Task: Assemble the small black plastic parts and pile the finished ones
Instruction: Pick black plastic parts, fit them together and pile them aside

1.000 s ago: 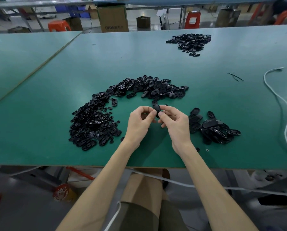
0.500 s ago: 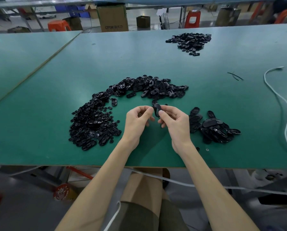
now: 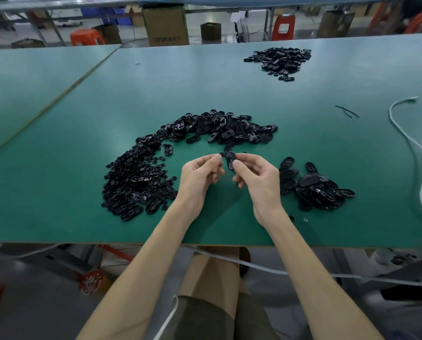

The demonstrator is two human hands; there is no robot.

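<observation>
My right hand point(image 3: 259, 180) pinches a black oval plastic part point(image 3: 230, 160) upright above the green table point(image 3: 70, 168). My left hand point(image 3: 200, 179) pinches a tiny black piece point(image 3: 222, 155) at the oval part's upper left edge. A curved heap of loose black parts point(image 3: 175, 153) lies to the left and behind my hands: small round pieces at the left, oval shells at the back. A smaller pile of oval parts point(image 3: 312, 187) sits just right of my right hand.
Another pile of black parts point(image 3: 279, 60) lies far back on the table. A white cable point(image 3: 410, 141) snakes along the right side, with thin black strips point(image 3: 347, 111) nearby. The table's front edge point(image 3: 82, 242) runs just below my wrists. Boxes and stools stand beyond the table.
Both hands have stayed almost in place. My left fingers have shifted from the oval part's side up to its upper left edge with the tiny piece.
</observation>
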